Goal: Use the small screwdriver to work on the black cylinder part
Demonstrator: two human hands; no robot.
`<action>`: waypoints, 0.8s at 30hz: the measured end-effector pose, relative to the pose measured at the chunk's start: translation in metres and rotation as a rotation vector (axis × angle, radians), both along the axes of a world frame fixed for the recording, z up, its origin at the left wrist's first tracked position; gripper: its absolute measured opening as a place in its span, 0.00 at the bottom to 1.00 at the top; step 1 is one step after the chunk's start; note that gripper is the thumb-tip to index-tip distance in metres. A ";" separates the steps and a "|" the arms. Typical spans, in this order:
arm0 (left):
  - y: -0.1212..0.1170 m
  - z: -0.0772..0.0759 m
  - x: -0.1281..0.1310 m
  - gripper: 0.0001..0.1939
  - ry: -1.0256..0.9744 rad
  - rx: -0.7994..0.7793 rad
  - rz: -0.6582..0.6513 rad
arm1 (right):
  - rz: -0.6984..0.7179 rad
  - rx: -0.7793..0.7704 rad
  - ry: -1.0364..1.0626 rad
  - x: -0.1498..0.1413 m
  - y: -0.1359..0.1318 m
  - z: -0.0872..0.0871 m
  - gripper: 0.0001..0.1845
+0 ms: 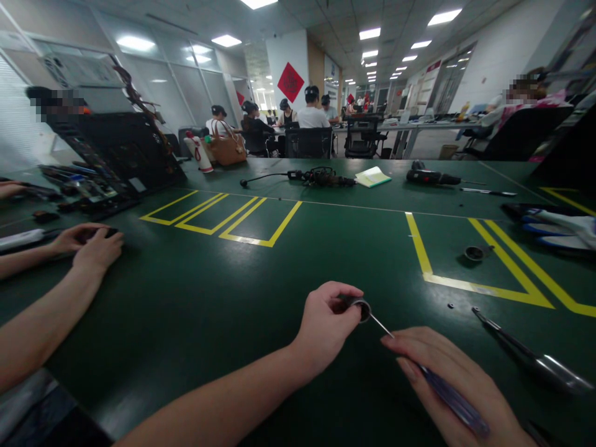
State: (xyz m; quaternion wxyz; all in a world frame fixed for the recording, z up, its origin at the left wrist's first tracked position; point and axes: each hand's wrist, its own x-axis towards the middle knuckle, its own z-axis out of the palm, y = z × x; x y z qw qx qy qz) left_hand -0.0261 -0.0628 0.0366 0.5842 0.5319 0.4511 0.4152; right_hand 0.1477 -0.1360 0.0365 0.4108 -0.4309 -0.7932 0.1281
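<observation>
My left hand (326, 326) is closed round a small, round, hollow metal part (365, 310), its open end turned to the right. In my right hand (459, 375) is a screwdriver (451, 397) with a clear purple handle and a thin metal shaft. The shaft points up and left to the opening of the part; its tip is hidden there, and I cannot tell what it touches. A similar round metal piece (475, 252) lies farther off inside a yellow tape outline. To the right of my hands rest a tiny dark nut-like piece (451, 305) and a long shiny metal tool (535, 360).
A co-worker's hands (95, 245) hold a dark object at the left. Along the far side of the green table (200, 310) lie a corded tool (321, 177), a notepad (374, 177) and a black power tool (431, 177). Gloves (561, 230) lie at right.
</observation>
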 end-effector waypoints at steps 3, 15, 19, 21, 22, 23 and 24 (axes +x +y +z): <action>0.000 -0.001 0.001 0.09 0.005 0.004 0.009 | 0.006 0.026 -0.003 -0.002 -0.001 0.003 0.18; 0.001 -0.004 0.000 0.08 -0.024 -0.014 0.003 | -0.050 0.030 0.036 0.003 -0.004 -0.002 0.14; 0.005 -0.001 -0.001 0.14 -0.035 -0.082 0.046 | -0.267 -0.272 0.282 0.008 0.008 -0.006 0.12; 0.007 0.003 -0.002 0.16 -0.060 -0.111 0.069 | -0.305 -0.474 0.408 0.010 0.017 -0.011 0.16; 0.007 0.004 -0.002 0.17 -0.065 -0.125 0.071 | -0.304 -0.545 0.455 0.011 0.020 -0.013 0.16; 0.007 0.006 -0.002 0.16 -0.064 -0.139 0.070 | -0.301 -0.597 0.488 0.011 0.023 -0.015 0.17; 0.006 0.007 -0.002 0.16 -0.060 -0.151 0.068 | -0.301 -0.628 0.509 0.011 0.024 -0.017 0.17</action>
